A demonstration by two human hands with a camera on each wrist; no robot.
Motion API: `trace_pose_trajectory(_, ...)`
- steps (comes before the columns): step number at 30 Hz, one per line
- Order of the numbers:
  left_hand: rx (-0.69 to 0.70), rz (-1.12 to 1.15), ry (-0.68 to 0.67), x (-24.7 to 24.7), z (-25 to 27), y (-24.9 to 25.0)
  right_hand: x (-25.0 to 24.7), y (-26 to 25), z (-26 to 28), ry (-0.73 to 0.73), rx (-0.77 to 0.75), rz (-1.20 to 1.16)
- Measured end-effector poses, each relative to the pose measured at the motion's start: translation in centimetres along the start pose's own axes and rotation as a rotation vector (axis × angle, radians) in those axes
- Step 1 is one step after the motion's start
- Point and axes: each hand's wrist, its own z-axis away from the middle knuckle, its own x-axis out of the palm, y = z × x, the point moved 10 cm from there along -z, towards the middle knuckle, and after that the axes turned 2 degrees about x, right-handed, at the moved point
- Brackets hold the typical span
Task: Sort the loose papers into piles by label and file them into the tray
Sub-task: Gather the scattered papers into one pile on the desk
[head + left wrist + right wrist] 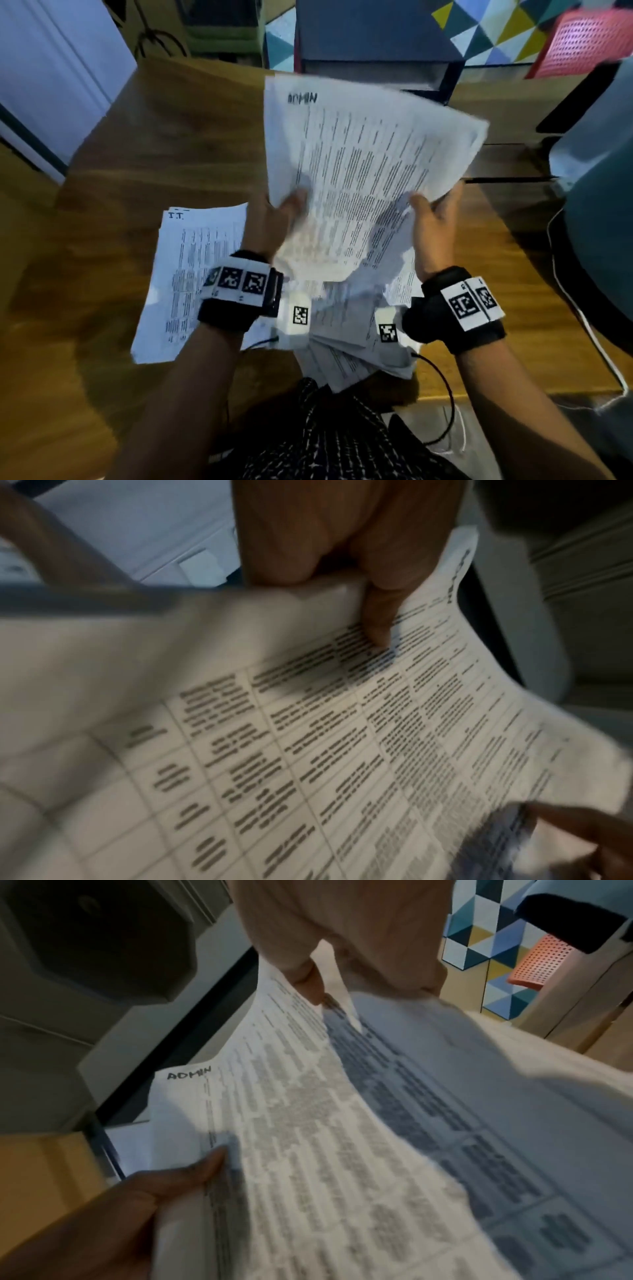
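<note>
A person's left hand (274, 222) pinches the near left edge of a sheaf of printed papers marked "ADMIN" (359, 164), thumb on top, while the right hand (435, 222) grips its near right edge, thumb likewise pressed on the top sheet. The sheaf is raised above a wooden desk (154, 137), its far edge close to a dark filing tray (376, 44). Flat on the desk to the left lies a pile headed "I.T." (191, 274); loose sheets (356, 349) are heaped below the wrists.
</note>
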Motion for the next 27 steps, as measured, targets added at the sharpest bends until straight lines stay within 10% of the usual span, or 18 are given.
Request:
trace_pose_trajectory(6, 0.045, -0.082, 0.242, -10.2, -3.2, 3.3, 7.7, 3.7, 1.8, -0.220, 0.124, 0.249)
trace_pose_trajectory(14, -0.419, -0.454, 0.245, -21.4, -3.7, -12.1, 15.2, 16.2, 6.8, -0.483, 0.366, 0.852)
trace_pose_trajectory(20, -0.746, -0.747, 0.152, -23.2, -0.5, -18.9, 16.0, 19.9, 9.7, -0.421, 0.501, 0.988)
trace_pose_trajectory(27, -0.720, -0.777, 0.322, -21.1, 0.8, -17.3, 15.8, 19.3, 9.7, -0.442, 0.484, 0.741)
